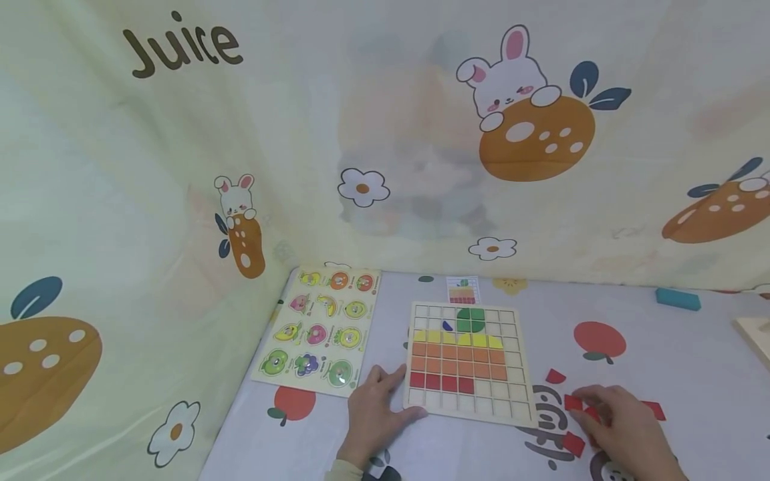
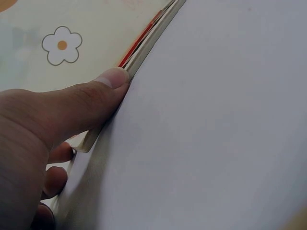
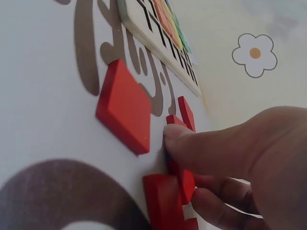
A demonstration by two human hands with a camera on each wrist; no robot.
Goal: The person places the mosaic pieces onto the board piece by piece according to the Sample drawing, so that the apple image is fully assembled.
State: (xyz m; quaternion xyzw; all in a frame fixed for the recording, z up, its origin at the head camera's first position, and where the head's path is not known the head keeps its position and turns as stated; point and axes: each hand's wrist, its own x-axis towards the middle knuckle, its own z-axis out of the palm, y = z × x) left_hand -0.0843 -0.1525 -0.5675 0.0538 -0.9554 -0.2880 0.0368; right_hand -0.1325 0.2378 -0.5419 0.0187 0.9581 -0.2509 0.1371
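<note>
A wooden grid board (image 1: 493,404) lies on the table, holding green, yellow, orange and red tiles and a small blue piece. My left hand (image 1: 375,414) grips its near left corner; the left wrist view shows the thumb (image 2: 112,79) against the board's edge. To the right of the board, my right hand (image 1: 625,427) pinches a red square tile (image 1: 573,402) at the tabletop. Around those fingers lie more red pieces: a rounded one (image 1: 555,377), a square one (image 1: 573,444) and one (image 1: 654,409) partly behind the hand. In the right wrist view, the fingers partly cover the pinched tile.
A fruit puzzle board (image 1: 355,391) lies left of the grid board. Behind the grid board is a small picture card (image 1: 463,290). A teal block (image 1: 678,298) sits at the back right, and a pale wooden edge (image 1: 754,337) shows at far right. Printed cloth hangs behind.
</note>
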